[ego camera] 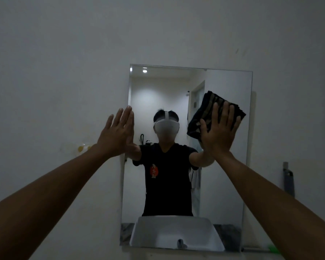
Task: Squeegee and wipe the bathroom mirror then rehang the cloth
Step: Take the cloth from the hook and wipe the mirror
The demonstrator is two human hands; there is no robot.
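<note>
A frameless rectangular mirror hangs on the pale wall. My right hand presses a folded dark cloth flat against the mirror's upper right part, fingers spread over it. My left hand lies flat with straight fingers against the mirror's left edge, at about the same height, holding nothing. The glass reflects a person in a black shirt and a white sink. No squeegee is clearly in view.
A grey hook or holder is fixed to the wall right of the mirror. A small yellowish wall fitting sits left of the mirror behind my left forearm. Something green lies at the mirror's lower right corner.
</note>
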